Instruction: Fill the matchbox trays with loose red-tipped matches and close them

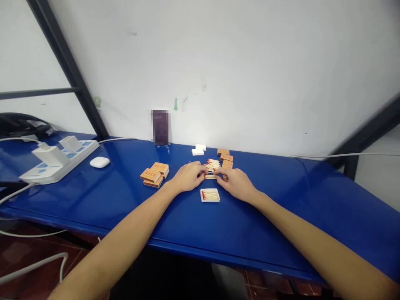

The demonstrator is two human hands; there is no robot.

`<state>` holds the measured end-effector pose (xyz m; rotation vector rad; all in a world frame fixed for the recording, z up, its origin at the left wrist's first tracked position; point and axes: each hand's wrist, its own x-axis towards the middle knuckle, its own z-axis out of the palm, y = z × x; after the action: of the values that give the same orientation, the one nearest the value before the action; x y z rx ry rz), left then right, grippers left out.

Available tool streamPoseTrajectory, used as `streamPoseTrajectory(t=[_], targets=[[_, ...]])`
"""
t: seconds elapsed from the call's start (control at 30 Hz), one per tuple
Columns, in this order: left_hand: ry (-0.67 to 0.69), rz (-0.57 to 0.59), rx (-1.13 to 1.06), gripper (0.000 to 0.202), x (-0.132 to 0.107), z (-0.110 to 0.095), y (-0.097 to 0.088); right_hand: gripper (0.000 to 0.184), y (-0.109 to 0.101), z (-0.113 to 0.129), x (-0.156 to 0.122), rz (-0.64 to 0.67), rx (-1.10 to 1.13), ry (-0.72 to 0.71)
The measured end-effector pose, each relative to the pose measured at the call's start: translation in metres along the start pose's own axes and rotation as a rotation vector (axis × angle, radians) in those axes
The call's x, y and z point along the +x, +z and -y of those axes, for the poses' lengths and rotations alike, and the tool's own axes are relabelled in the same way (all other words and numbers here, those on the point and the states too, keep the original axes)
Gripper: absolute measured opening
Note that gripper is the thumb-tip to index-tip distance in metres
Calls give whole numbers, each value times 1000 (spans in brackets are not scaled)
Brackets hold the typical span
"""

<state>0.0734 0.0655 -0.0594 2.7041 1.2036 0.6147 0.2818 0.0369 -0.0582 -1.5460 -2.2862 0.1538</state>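
Observation:
A loose pile of red-tipped matches (213,165) lies on the blue table between my two hands. My left hand (190,176) has its fingers bent around the left ends of a few matches at the near side of the pile. From the other side, my right hand (235,182) pinches the right ends of the same matches. Just in front of them sits a white matchbox tray (210,201) with matches lying in it, red heads to the left. Orange matchbox sleeves (227,163) lie behind my right hand, and two white trays (198,152) are farther back.
Several orange matchboxes (151,175) are stacked left of my left arm. A white earbud case (99,162) and a power strip (59,166) with plugs and cables stand farther left. A blurred dark purple object (161,127) leans on the wall. The blue table (265,241) ends at its near edge.

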Motion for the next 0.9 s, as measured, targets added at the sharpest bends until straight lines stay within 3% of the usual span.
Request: streamPoseTrajectory(t=[0.5, 0.63, 0.77, 0.9], targets=[[29, 9, -87, 16, -1, -1, -4, 27, -1, -2, -3, 34, 60, -96], [15, -34, -141, 20, -1, 3, -3, 24, -3, -2, -4, 41, 111, -118], [-35, -111, -153, 26, 0, 6, -1, 24, -1, -3, -3, 5, 143, -71], [-68, -89, -42, 26, -1, 5, 1, 30, 2, -5, -2, -33, 114, -32]])
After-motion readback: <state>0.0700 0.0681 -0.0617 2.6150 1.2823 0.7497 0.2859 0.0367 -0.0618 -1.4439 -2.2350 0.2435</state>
